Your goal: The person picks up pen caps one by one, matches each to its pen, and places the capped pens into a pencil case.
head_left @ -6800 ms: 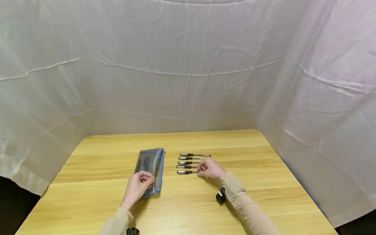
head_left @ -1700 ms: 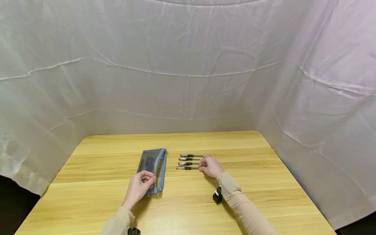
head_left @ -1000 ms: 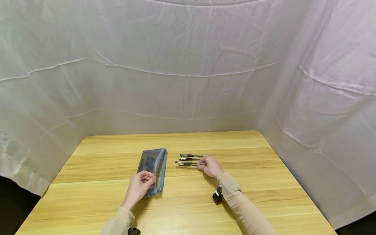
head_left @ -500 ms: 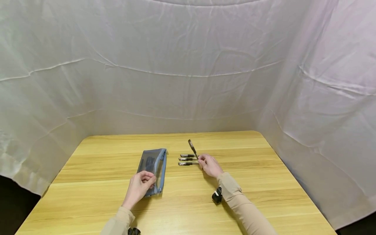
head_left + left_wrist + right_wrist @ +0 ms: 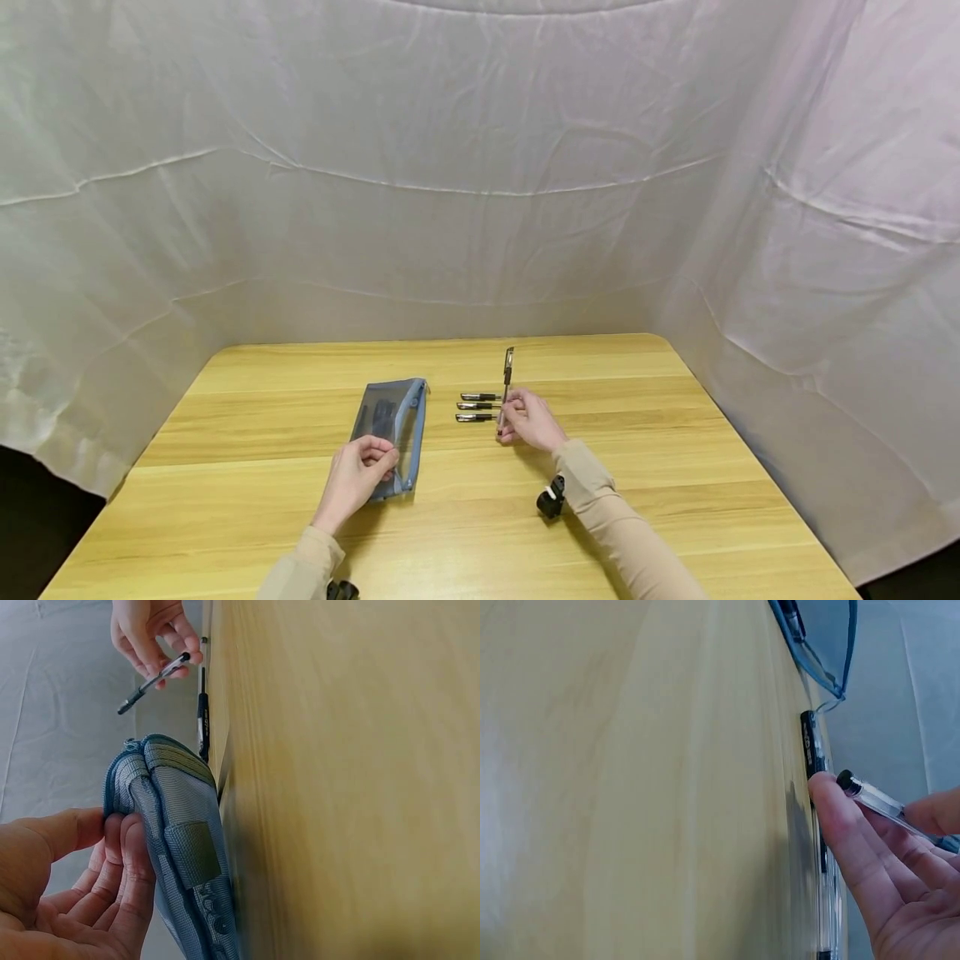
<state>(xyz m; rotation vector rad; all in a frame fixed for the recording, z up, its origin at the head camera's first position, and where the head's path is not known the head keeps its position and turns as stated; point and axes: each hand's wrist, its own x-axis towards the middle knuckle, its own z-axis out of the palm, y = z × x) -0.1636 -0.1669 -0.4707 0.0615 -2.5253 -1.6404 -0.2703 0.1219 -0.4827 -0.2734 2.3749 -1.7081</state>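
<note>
My right hand (image 5: 534, 419) pinches a clear gel pen with a black cap (image 5: 508, 367), held up nearly upright above the row, cap end away from me. Three similar pens (image 5: 474, 417) lie parallel on the table, their right ends partly hidden by that hand. My left hand (image 5: 356, 479) pinches the near edge of a blue mesh zip pouch (image 5: 382, 396), whose mouth gapes toward the pens. In the left wrist view, thumb and fingers grip the rim of the pouch (image 5: 184, 795). Dark, pen-like shapes show inside the pouch (image 5: 810, 630) in the right wrist view.
A wooden table (image 5: 465, 533) bears everything. Pale fabric (image 5: 450, 233) hangs behind and at both sides of it. Black wrist cameras (image 5: 551, 497) sit on both of my sleeves.
Several pens lay in the row earlier; fewer lie there now. Over the last second my right hand has lifted one pen and swung it from flat to nearly upright. The left hand stays put.
</note>
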